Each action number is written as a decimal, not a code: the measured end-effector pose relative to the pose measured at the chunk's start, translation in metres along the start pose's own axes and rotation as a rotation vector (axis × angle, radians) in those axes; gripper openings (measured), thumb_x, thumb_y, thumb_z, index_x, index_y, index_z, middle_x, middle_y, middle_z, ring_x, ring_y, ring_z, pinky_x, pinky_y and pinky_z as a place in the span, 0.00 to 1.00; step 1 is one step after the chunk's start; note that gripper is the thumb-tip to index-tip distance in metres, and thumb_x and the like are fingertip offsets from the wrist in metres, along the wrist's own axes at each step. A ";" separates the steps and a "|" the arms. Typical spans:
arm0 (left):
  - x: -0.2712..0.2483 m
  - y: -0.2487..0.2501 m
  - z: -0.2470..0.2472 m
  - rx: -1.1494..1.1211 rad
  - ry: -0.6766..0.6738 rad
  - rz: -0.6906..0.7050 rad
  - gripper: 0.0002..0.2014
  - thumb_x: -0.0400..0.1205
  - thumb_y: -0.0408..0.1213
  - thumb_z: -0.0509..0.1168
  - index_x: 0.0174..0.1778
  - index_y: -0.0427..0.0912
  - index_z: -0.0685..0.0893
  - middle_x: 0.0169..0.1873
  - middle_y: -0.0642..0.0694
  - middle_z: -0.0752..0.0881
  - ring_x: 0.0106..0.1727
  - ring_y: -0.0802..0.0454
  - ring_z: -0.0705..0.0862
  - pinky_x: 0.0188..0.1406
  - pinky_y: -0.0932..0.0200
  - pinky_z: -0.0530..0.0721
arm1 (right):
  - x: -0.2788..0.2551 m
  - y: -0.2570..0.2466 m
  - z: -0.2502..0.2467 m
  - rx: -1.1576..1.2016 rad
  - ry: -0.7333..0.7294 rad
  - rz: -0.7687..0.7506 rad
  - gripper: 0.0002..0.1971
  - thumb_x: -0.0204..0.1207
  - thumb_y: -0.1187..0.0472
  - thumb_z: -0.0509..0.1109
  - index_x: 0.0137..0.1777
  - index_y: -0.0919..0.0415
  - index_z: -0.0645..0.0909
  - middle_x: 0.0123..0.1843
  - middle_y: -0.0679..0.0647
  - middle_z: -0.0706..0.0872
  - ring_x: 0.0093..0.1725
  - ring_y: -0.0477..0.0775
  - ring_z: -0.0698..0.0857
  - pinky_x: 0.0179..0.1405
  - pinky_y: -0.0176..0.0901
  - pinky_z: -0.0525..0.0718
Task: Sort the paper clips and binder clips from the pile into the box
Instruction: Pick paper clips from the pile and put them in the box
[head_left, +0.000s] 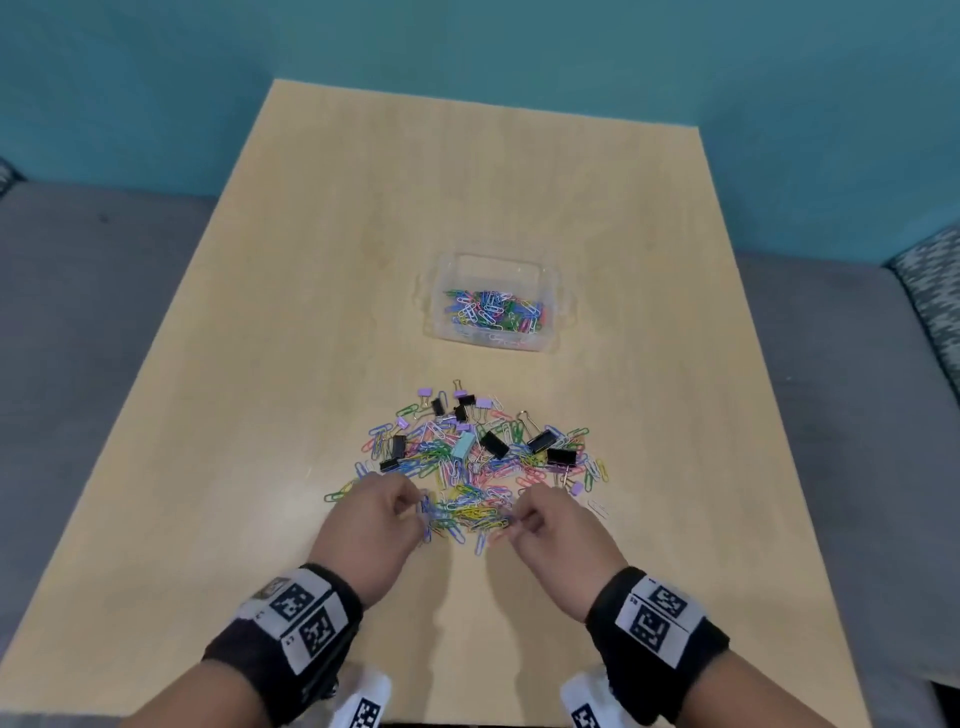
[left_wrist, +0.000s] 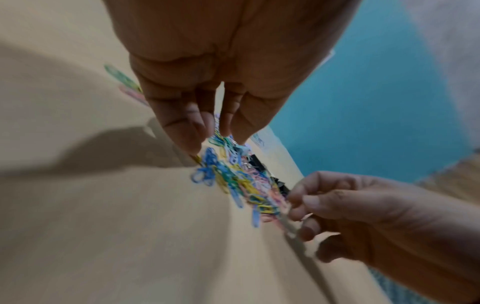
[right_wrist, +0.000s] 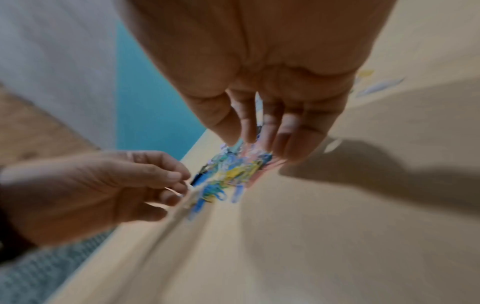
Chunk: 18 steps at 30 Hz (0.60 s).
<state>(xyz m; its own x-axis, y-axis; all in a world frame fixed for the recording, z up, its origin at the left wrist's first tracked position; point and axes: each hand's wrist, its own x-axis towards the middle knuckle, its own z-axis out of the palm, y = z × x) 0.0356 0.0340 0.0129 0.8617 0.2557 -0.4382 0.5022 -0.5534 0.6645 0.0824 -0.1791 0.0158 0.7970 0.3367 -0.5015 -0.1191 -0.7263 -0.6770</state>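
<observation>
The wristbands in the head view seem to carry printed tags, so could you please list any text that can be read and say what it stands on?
No text reads clearly.
Left hand wristband: black-and-white square codes, tiny digits blurred.
Right hand wristband: the same, unreadable.
Clear box, clips: no lettering visible.

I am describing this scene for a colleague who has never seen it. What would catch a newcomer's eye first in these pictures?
First, the bright pile of coloured paper clips mixed with black and pastel binder clips, in the middle of the wooden table. The left hand and right hand pick at its near edge. Beyond it stands a clear plastic box, where only paper clips are visible.
</observation>
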 end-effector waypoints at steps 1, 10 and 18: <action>-0.002 -0.004 -0.003 0.105 0.033 0.009 0.08 0.73 0.39 0.70 0.45 0.52 0.81 0.42 0.53 0.79 0.36 0.59 0.79 0.37 0.61 0.73 | -0.003 0.005 -0.001 -0.145 0.064 -0.018 0.08 0.75 0.56 0.68 0.53 0.48 0.77 0.51 0.48 0.79 0.49 0.51 0.78 0.48 0.43 0.76; 0.001 0.009 0.036 0.439 0.008 0.280 0.33 0.75 0.42 0.68 0.77 0.53 0.65 0.67 0.47 0.69 0.67 0.43 0.66 0.64 0.52 0.72 | 0.013 -0.006 0.027 -0.615 0.144 -0.194 0.29 0.72 0.50 0.70 0.73 0.51 0.67 0.68 0.54 0.71 0.65 0.61 0.68 0.62 0.54 0.76; 0.017 0.009 0.040 0.470 0.019 0.341 0.11 0.72 0.27 0.63 0.46 0.44 0.83 0.47 0.43 0.76 0.48 0.40 0.75 0.43 0.48 0.77 | 0.017 -0.016 0.027 -0.643 0.072 -0.253 0.17 0.74 0.71 0.60 0.61 0.58 0.72 0.63 0.58 0.71 0.60 0.62 0.67 0.52 0.47 0.69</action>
<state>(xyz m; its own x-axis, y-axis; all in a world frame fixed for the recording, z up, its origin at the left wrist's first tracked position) 0.0520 0.0019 -0.0133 0.9724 0.0128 -0.2331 0.1135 -0.8984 0.4242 0.0822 -0.1456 0.0038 0.7940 0.5178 -0.3187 0.4321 -0.8493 -0.3034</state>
